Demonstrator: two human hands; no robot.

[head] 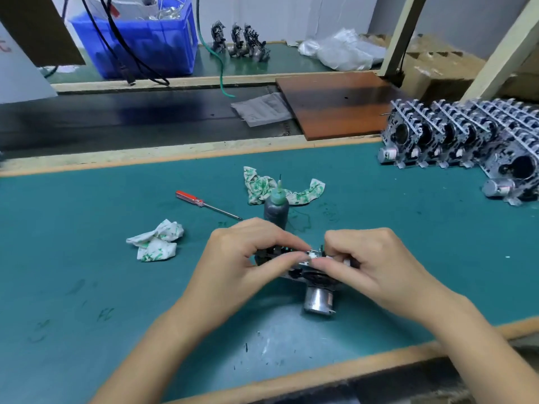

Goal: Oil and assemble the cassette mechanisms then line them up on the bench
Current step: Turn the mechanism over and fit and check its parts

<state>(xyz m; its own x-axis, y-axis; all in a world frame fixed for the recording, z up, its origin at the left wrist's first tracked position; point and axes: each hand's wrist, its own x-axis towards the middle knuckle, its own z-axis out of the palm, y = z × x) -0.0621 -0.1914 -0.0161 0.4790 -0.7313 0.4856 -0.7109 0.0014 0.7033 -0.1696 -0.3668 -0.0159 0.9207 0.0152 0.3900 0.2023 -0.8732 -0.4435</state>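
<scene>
A black cassette mechanism (316,282) with a silver motor can hanging beneath it is held over the green bench mat (87,258). My left hand (245,263) grips its left side, thumb and fingers curled around the frame. My right hand (370,263) pinches a small white part at the mechanism's top right. Most of the mechanism is hidden by both hands. Just behind them stands a dark oil bottle (276,209) with a green needle nozzle. A row of several assembled mechanisms (463,141) lines the bench at the right.
A red-handled screwdriver (204,204) lies left of the bottle. Two green-stained rags (157,242) (280,189) lie on the mat. Beyond the bench: a dark conveyor belt, a brown board (335,103), a blue bin (140,39), three mechanisms (239,39), plastic bags.
</scene>
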